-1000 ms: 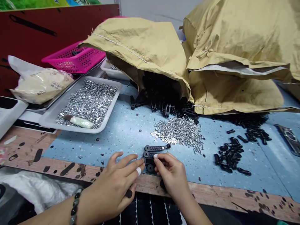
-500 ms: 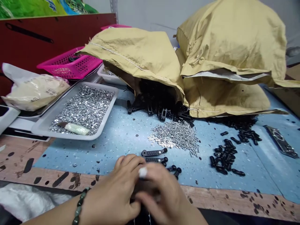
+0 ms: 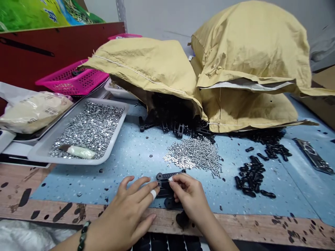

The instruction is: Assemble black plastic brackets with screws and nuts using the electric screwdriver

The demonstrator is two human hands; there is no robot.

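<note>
A few black plastic bars (image 3: pixel 164 181) with round ends lie stacked near the front edge of the blue mat (image 3: pixel 136 150). My right hand (image 3: pixel 190 195) pinches the top bar with thumb and fingertips. My left hand (image 3: pixel 131 207), with a white tape strip on one finger and a bead bracelet at the wrist, rests beside the stack, its fingers spread and touching the bars' left end. Just beyond lies a heap of small silver screws and washers (image 3: pixel 195 155).
A grey tray (image 3: pixel 39 153) of silver nuts sits at left, with a pink basket (image 3: pixel 72 78) and a plastic bag (image 3: pixel 31 109) behind. Tan sacks (image 3: pixel 235 69) spill black parts at the back. Loose black pieces (image 3: pixel 252 176) lie at right.
The view tilted up. My hands pulled back toward me over the table edge, blurred, then returned to the stack of bars; the right hand pinches the top bar again.
</note>
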